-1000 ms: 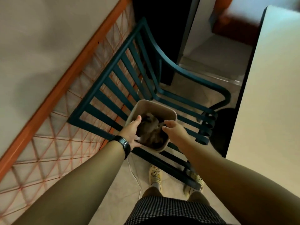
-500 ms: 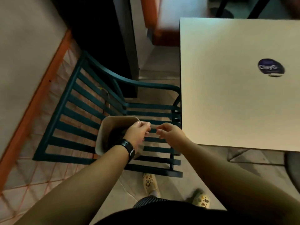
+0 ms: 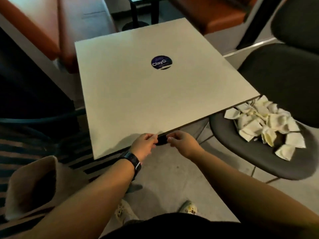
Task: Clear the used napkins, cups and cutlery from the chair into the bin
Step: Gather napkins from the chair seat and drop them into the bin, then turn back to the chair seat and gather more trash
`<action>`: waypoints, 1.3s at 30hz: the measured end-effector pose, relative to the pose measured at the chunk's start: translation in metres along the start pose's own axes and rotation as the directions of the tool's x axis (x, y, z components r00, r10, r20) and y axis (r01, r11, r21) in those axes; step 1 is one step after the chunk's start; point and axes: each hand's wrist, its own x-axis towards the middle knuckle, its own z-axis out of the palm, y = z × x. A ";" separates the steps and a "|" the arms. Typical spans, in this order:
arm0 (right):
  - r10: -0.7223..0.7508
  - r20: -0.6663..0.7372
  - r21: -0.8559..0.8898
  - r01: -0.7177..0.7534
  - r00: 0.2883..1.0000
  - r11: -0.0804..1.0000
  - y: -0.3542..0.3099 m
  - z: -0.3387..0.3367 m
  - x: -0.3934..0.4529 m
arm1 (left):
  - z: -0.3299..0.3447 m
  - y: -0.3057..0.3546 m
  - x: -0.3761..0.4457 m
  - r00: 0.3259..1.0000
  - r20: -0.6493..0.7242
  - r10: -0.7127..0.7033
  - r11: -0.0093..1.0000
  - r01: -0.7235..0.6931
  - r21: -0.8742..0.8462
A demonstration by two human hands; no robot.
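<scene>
White crumpled napkins (image 3: 265,125) sit heaped on the dark grey chair (image 3: 255,152), just off the near right corner of the desk (image 3: 155,94), with one edge of the pile tucked under the desk's overhang. Pale cutlery handles may be poking through the heap near the desk edge, but they are too blurred to call. Cups I cannot pick out in that pile.

Both hands are up at the desk's near edge, almost meeting. Left hand (image 3: 144,144) has its fingers curled in, fingertips pointing at the right hand, a black wristwatch (image 3: 132,161) on its wrist. Right hand (image 3: 183,144) mirrors it, fingers bent and pinched towards the thumb. Neither one visibly holds anything; between them is only a dark gap below the desk edge, and whether something small sits in there I cannot tell.

Left of the desk, low and close, the beige bin (image 3: 31,187) stands on the slatted dark green chair (image 3: 20,145), its mouth tilted towards the hands, its inside dark. That puts the bin well apart from the napkins, with the desk corner between them.

On the desk top, a round dark blue sticker (image 3: 161,62) reading "ClayG". Beyond the desk's far edge, orange upholstered seating (image 3: 43,26).
</scene>
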 end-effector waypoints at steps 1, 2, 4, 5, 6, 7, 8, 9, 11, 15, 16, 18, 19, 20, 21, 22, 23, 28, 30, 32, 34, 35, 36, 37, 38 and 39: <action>0.004 -0.026 0.002 -0.004 1.000 1.000 0.016 -0.022 -0.006 | 0.027 0.008 0.001 1.000 0.029 -0.001 1.000 0.001 0.004; 0.014 -0.040 0.017 -0.013 0.999 1.000 0.030 -0.041 -0.011 | 0.050 0.015 0.001 0.998 0.057 0.004 1.000 -0.006 0.023; 0.045 -0.076 0.056 -0.041 0.996 0.998 0.058 -0.080 -0.018 | 0.094 0.030 0.004 0.994 0.107 0.012 0.999 -0.017 0.051; 0.069 -0.109 0.078 -0.061 0.992 0.995 0.069 -0.094 -0.020 | 0.109 0.035 0.003 0.990 0.138 0.023 0.997 -0.033 0.075; 0.139 -0.203 0.152 -0.109 0.969 0.982 0.106 -0.144 -0.029 | 0.169 0.059 0.008 0.974 0.223 0.037 0.987 -0.071 0.143; 0.156 -0.231 0.191 -0.112 0.961 0.975 0.118 -0.154 -0.030 | 0.180 0.063 0.007 0.972 0.234 0.034 0.983 -0.075 0.170; 0.188 -0.264 0.239 -0.125 0.946 0.963 0.133 -0.171 -0.029 | 0.199 0.073 0.011 0.963 0.266 0.030 0.977 -0.084 0.196; 0.211 -0.273 0.260 -0.139 0.939 0.956 0.139 -0.175 -0.029 | 0.203 0.075 0.012 0.958 0.284 0.030 0.974 -0.092 0.208; 0.219 -0.266 0.279 -0.143 0.939 0.950 0.142 -0.173 -0.029 | 0.202 0.071 0.015 0.956 0.292 0.020 0.974 -0.084 0.210; 0.297 -0.283 0.342 -0.193 0.912 0.920 0.165 -0.190 -0.025 | 0.223 0.077 0.033 0.948 0.317 0.012 0.967 -0.092 0.239; 0.339 -0.295 0.372 -0.219 0.894 0.902 0.178 -0.204 -0.021 | 0.242 0.084 0.046 0.938 0.348 0.002 0.961 -0.098 0.259; 0.397 -0.316 0.412 -0.252 0.862 0.876 0.197 -0.221 -0.014 | 0.267 0.096 0.064 0.921 0.388 -0.032 0.950 -0.092 0.297; 0.425 -0.320 0.439 -0.265 0.847 0.858 0.206 -0.229 -0.012 | 0.277 0.100 0.071 0.912 0.408 -0.047 0.944 -0.093 0.318; 0.461 -0.315 0.463 -0.290 0.830 0.838 0.213 -0.237 -0.010 | 0.288 0.105 0.078 0.902 0.429 -0.052 0.936 -0.105 0.336; 0.489 -0.319 0.483 -0.305 0.812 0.821 0.221 -0.246 -0.006 | 0.298 0.110 0.086 0.890 0.452 -0.061 0.930 -0.114 0.350; 0.515 -0.321 0.498 -0.321 0.795 0.806 0.227 -0.252 -0.004 | 0.305 0.113 0.090 0.883 0.465 -0.069 0.922 -0.121 0.367; 0.545 -0.332 0.523 -0.330 0.770 0.786 0.236 -0.263 0.002 | 0.317 0.120 0.100 0.870 0.487 -0.078 0.911 -0.136 0.390; 0.632 -0.340 0.597 -0.360 0.696 0.717 0.267 -0.291 0.016 | 0.358 0.143 0.132 0.837 0.537 -0.108 0.877 -0.174 0.448; 0.647 -0.332 0.601 -0.374 0.687 0.706 0.281 -0.297 0.022 | 0.375 0.149 0.141 0.835 0.533 -0.132 0.876 -0.153 0.457; 0.656 -0.319 0.587 -0.401 0.684 0.704 0.296 -0.304 0.028 | 0.392 0.150 0.149 0.832 0.531 -0.159 0.872 -0.134 0.471; 0.664 -0.295 0.572 -0.429 0.687 0.699 0.317 -0.317 0.034 | 0.415 0.147 0.157 0.837 0.514 -0.187 0.864 -0.108 0.491; 0.662 -0.295 0.564 -0.433 0.689 0.703 0.323 -0.320 0.036 | 0.422 0.146 0.157 0.842 0.503 -0.196 0.861 -0.098 0.499; 0.657 -0.294 0.549 -0.440 0.694 0.710 0.331 -0.326 0.039 | 0.430 0.146 0.159 0.846 0.490 -0.209 0.859 -0.081 0.505; 0.650 -0.294 0.526 -0.449 0.701 0.723 0.339 -0.333 0.041 | 0.439 0.146 0.160 0.850 0.478 -0.222 0.857 -0.064 0.512; 0.641 -0.286 0.499 -0.461 0.712 0.734 0.350 -0.341 0.045 | 0.451 0.147 0.163 0.857 0.459 -0.234 0.856 -0.043 0.516; 0.635 -0.271 0.471 -0.475 0.723 0.743 0.359 -0.349 0.047 | 0.462 0.147 0.165 0.864 0.439 -0.246 0.854 -0.020 0.519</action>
